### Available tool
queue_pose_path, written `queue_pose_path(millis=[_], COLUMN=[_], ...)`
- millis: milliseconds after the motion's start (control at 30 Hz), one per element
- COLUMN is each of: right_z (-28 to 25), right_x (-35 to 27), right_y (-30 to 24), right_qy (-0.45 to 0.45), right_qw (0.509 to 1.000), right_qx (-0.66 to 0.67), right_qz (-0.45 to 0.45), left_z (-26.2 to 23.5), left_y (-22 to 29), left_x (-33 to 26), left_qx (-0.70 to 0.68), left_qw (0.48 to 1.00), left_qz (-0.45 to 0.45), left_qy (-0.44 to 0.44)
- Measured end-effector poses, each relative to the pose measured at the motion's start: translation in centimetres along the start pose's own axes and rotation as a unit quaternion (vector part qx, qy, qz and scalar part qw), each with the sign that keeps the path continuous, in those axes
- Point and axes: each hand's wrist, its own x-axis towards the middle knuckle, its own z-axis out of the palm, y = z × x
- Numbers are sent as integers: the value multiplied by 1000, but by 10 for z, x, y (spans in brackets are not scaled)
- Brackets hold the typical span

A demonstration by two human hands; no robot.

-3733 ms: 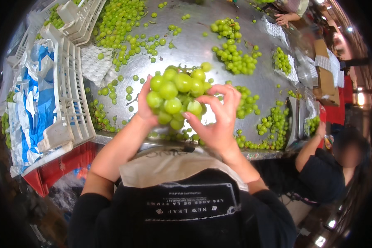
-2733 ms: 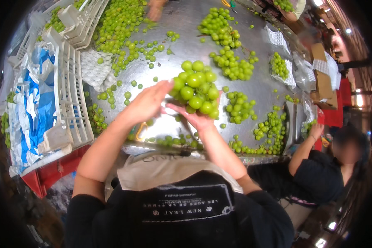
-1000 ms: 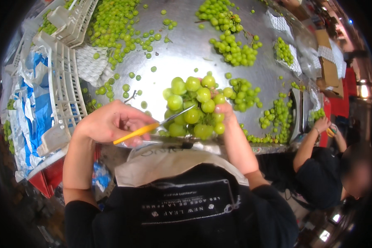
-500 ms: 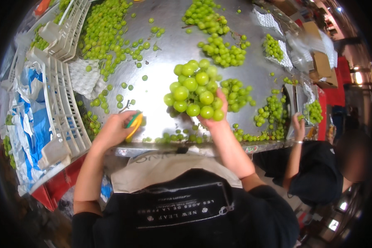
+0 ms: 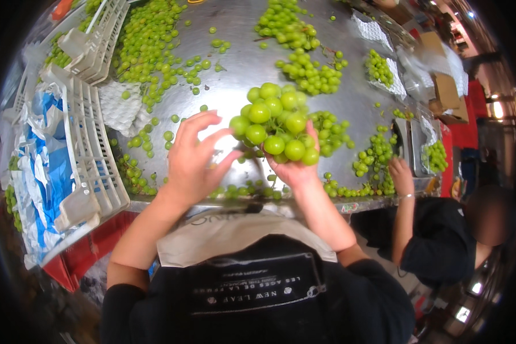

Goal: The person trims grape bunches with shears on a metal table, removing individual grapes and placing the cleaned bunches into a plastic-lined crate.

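My right hand (image 5: 295, 167) cups a bunch of large green grapes (image 5: 274, 120) from below and from the right, above the metal table (image 5: 223, 86). Left of the bunch is my left hand (image 5: 196, 157), its thumb and fingers spread. The fingertips come close to the leftmost grapes, and whether they touch cannot be made out. No tool shows in that hand. Behind the held bunch lie more bunches (image 5: 312, 71) on the table. Along the near edge are small grapes and stems (image 5: 252, 188), partly hidden by my forearms.
At the left stand white plastic crates (image 5: 92, 152), one holding blue and white plastic. A heap of loose grapes (image 5: 146, 40) covers the far left. At right are a tray of grapes (image 5: 379, 69) and a scale (image 5: 406, 140). A co-worker's hand (image 5: 401, 175) is by the near-right grapes.
My left hand has moved up and right toward the bunch and opened. The green-and-yellow-handled tool it held is out of sight. The co-worker's hand has shifted left.
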Motion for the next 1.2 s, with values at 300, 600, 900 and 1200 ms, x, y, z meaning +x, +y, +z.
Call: queue_pose_path(millis=[300,600,900,1200], right_z=[-13,1,36,15], right_x=[3,-2,-30,31], right_y=[10,18,-12,-29], right_qy=[-190,-11,-152,-136], right_qw=[973,975,810,715], right_qx=[85,-210,-566,-637], right_qz=[95,-72,32,-254], left_z=[14,19,45,59], left_y=[-7,-28,-57,-39], left_x=[7,7,-11,-9], left_qx=[45,-291,-780,-778], left_qw=[991,949,464,426], left_qz=[113,-115,-420,-460], left_qy=[47,48,-15,-31])
